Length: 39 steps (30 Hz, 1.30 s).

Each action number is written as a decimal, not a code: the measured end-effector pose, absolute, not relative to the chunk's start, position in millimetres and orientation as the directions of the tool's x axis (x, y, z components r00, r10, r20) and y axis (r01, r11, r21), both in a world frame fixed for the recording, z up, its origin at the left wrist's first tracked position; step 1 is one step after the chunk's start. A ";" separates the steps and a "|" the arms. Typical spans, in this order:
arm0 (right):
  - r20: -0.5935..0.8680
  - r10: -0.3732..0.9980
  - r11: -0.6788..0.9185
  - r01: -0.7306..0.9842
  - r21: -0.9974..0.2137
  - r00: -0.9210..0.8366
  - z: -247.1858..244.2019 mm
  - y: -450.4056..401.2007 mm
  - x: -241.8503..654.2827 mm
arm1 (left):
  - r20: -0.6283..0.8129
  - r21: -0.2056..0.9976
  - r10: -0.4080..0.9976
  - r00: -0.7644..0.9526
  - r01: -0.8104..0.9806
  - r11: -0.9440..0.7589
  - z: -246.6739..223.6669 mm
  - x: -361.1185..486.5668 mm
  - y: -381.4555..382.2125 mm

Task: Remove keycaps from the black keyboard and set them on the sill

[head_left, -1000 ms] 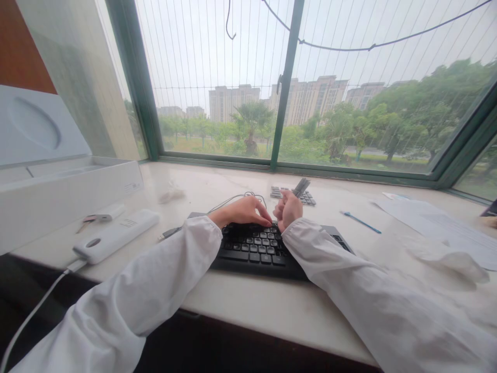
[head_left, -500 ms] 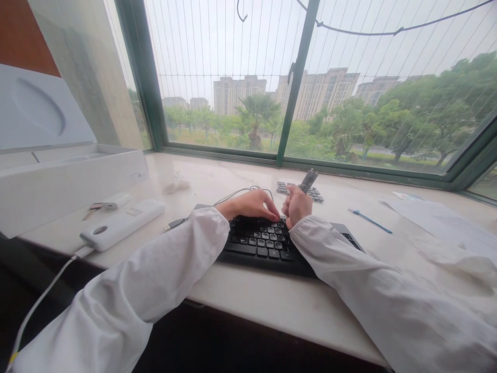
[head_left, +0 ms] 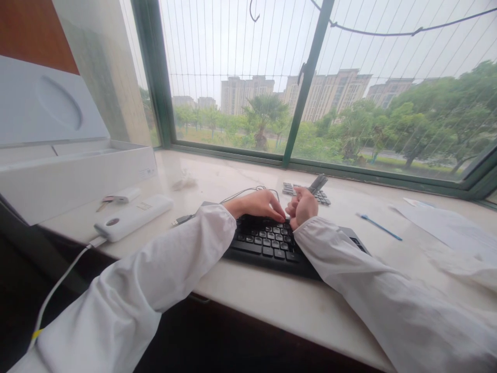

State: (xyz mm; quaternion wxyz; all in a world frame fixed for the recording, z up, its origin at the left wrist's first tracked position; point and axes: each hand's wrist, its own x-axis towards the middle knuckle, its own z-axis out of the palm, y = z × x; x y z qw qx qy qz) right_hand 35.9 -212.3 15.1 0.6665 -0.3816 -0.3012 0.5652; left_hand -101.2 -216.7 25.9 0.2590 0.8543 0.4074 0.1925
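Observation:
A black keyboard (head_left: 267, 248) lies on the white sill, partly under both forearms. My left hand (head_left: 262, 203) is over its upper middle, thumb and fingertips pinched together at the keys; whatever is between them is too small to make out. Close beside it, my right hand (head_left: 303, 208) is curled round a dark grey bundle, perhaps a brush or tool (head_left: 319, 182), whose end sticks up beyond the fist. Behind the right hand lies a group of loose keycaps (head_left: 289, 189) in rows. Several keys in the keyboard's right part look different from the plain black ones.
On the left are an open white box (head_left: 89, 178), a white power bank (head_left: 134, 217) with a cable, and a small white item with keys (head_left: 127, 195). A blue pen (head_left: 380, 228) and papers (head_left: 446, 228) lie right. The window stands behind.
The view has shifted slightly, so the scene sits a little further right. Both hands stay at the same part of the keyboard, and the right hand keeps its hold on the dark bundle.

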 end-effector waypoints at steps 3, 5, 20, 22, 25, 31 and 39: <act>-0.062 0.986 0.038 -0.562 -0.826 0.157 15.8 -211.4 39.0 | 0.118 0.618 0.793 0.598 0.581 -0.530 24.4 -102.5 -215.6; -0.076 0.984 0.034 -0.585 -0.810 0.163 16.2 -211.9 40.0 | 0.131 0.623 0.782 0.610 0.563 -0.543 24.2 -102.9 -215.8; 0.334 0.930 0.364 -0.258 -0.895 0.154 5.2 -227.9 27.9 | 0.123 0.607 0.799 0.589 0.592 -0.530 21.6 -103.2 -213.6; 0.443 0.891 0.453 -0.218 -0.864 0.095 6.6 -236.0 25.4 | 0.146 0.575 0.786 0.601 0.595 -0.562 21.1 -103.7 -213.4; 0.563 0.823 0.568 -0.131 -0.812 0.079 8.0 -243.4 23.1 | 0.177 0.548 0.769 0.614 0.588 -0.596 21.3 -103.9 -214.1; 0.295 0.919 0.374 -0.347 -0.860 0.261 15.1 -224.6 38.3 | 0.157 0.592 0.769 0.620 0.564 -0.576 28.7 -101.8 -222.7; -0.019 0.990 0.071 -0.612 -0.787 0.140 23.7 -206.2 58.0 | 0.166 0.599 0.742 0.650 0.531 -0.599 31.2 -101.6 -222.7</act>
